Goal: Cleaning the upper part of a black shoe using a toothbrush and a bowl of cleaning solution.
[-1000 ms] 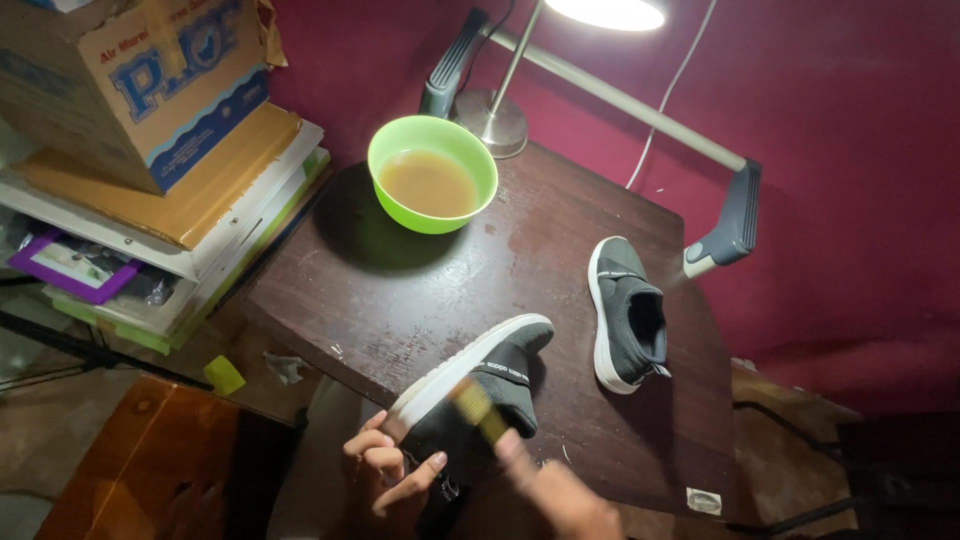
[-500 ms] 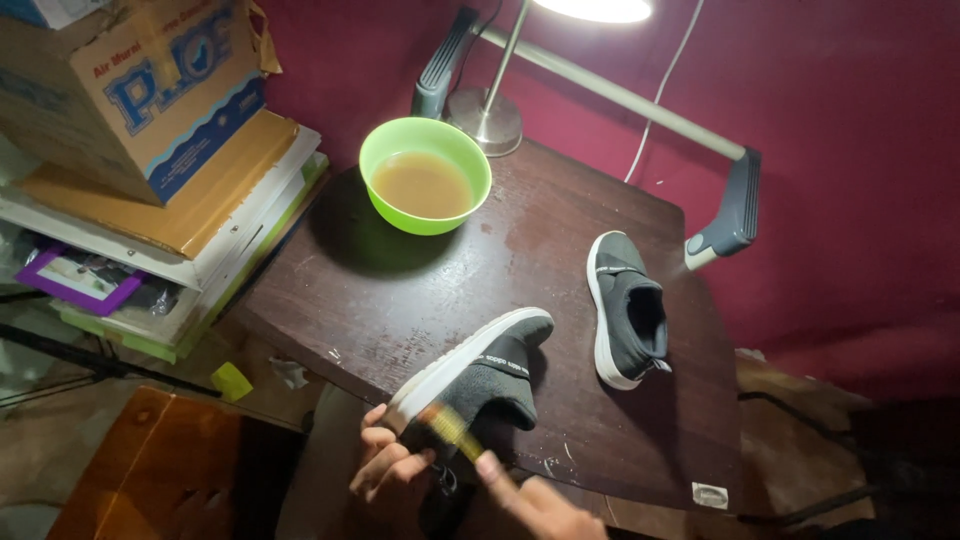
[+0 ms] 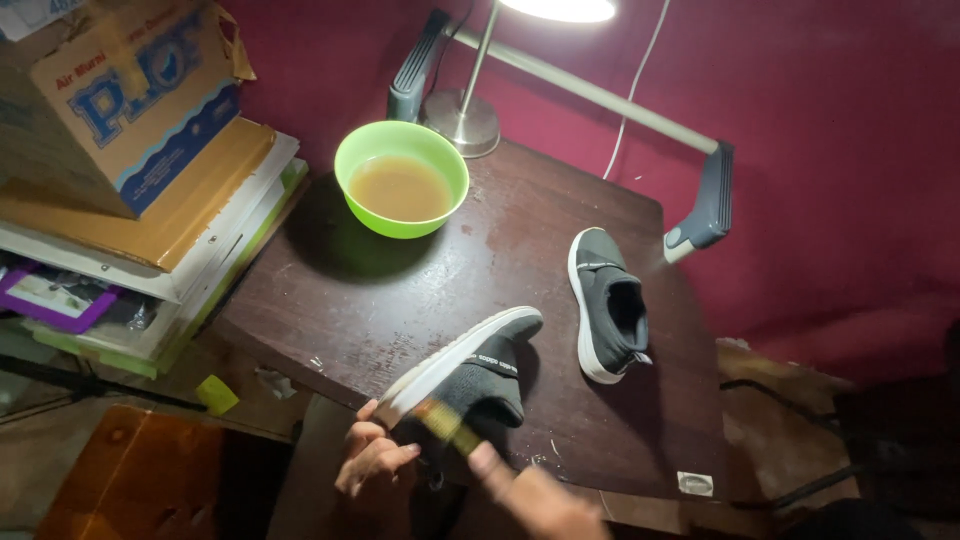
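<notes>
The right hand [image 3: 545, 500] is blurred and cut off by the bottom edge, below the held shoe [image 3: 470, 375]. The small yellowish tool [image 3: 445, 425] against that shoe is too blurred to identify. The shoe's heel hides the left hand's [image 3: 372, 460] palm.

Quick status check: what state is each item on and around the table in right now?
Held shoe: tilted on its side, gripped by left hand.
Brush: in right hand, against the shoe.
Second shoe: lying flat on table.
Green bowl: holds murky brown liquid.
Lamp: on.
</notes>
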